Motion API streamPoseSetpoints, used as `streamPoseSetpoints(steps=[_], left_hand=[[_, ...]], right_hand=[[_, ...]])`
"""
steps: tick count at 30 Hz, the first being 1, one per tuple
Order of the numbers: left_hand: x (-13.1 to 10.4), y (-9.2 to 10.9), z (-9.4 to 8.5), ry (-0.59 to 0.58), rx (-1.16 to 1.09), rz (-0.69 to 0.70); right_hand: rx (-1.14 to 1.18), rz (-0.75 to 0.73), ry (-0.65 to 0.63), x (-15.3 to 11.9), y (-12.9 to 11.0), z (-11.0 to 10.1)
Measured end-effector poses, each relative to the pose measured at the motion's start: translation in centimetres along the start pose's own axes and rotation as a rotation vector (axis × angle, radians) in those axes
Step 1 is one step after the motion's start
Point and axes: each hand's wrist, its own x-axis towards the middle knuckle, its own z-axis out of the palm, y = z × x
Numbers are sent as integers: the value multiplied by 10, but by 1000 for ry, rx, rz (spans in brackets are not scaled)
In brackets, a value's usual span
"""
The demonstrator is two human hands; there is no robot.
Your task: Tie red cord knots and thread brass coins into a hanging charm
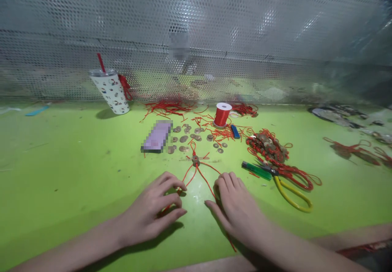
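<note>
A round bronze-coloured coin with a square hole (195, 161) lies on the table with red cord (203, 178) knotted around it. A looped end of cord points away from me, and several strands run back toward my hands. My left hand (165, 204) rests at the left strands with its fingers apart and loosely bent; cord passes beneath them. On the other side, my right hand (234, 202) has its fingers curled together over the right strands, thumb apart. One strand's tail comes out below that hand. The right fingertips are partly hidden.
Loose coins (184, 139) lie beyond the knot, beside a pixelated purple item (157, 136). Farther back stand a red spool (221, 116) and a tumbler (112, 92). To the right are strung coins (268, 145), a green lighter (257, 171) and scissors (290, 192). A perforated screen (245, 59) stands behind.
</note>
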Motion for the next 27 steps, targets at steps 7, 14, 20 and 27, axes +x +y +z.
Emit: streamPoseSetpoints(steps=[7, 14, 20, 27], left_hand=[[23, 10, 15, 5, 60, 165], [52, 10, 49, -77, 325, 364], [85, 15, 64, -80, 604, 629], [90, 22, 66, -10, 638, 770]], right_hand=[[26, -2, 25, -1, 7, 10], [603, 159, -18, 42, 49, -13], [697, 209, 3, 59, 58, -9], [826, 187, 27, 59, 57, -6]])
